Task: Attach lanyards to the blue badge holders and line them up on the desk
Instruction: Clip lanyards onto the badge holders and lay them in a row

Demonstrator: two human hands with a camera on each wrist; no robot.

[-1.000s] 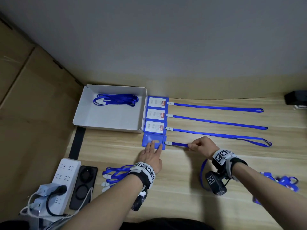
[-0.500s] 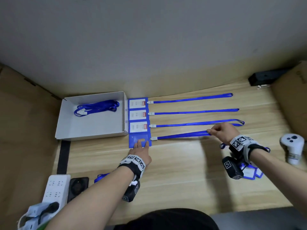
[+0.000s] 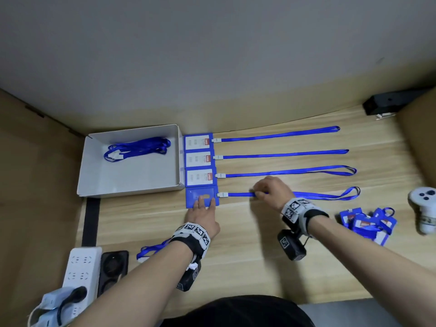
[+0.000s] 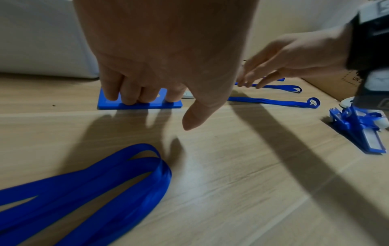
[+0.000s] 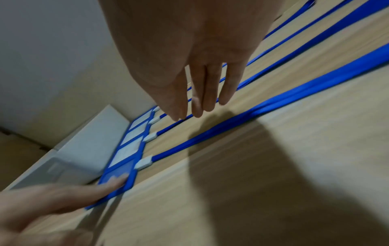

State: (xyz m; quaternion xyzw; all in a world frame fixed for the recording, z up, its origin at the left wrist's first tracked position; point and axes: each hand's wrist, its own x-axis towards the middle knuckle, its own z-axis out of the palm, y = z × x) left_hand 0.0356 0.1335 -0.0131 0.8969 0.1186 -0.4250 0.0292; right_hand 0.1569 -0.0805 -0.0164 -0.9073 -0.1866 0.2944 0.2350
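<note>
Three blue badge holders [image 3: 197, 159] with straightened lanyards lie in a column beside the white box. Below them lies a fourth blue holder [image 3: 200, 197] [image 4: 139, 104] [image 5: 118, 174]. The straight fingertips of my left hand [image 3: 205, 205] [image 4: 147, 66] press down on it. Its lanyard [image 3: 318, 196] [image 4: 273, 101] [image 5: 210, 134] runs off to the right from a white clip [image 3: 221, 194] and ends in a loop. My right hand [image 3: 269, 188] [image 5: 200, 83] [image 4: 284, 58] is over the lanyard's left half, fingers straight, their tips at the strap.
The white box [image 3: 129, 187] holds a bundle of lanyards [image 3: 136, 148]. More loose lanyards [image 3: 151, 250] [image 4: 84, 191] lie by my left wrist. A pile of blue holders [image 3: 368, 223] and a white controller [image 3: 424, 208] sit at the right. A power strip [image 3: 80, 265] is at front left.
My right hand ran right along the fourth lanyard and pulled it straight, then came back left to its near half. My left hand stayed pressing on the holder.
</note>
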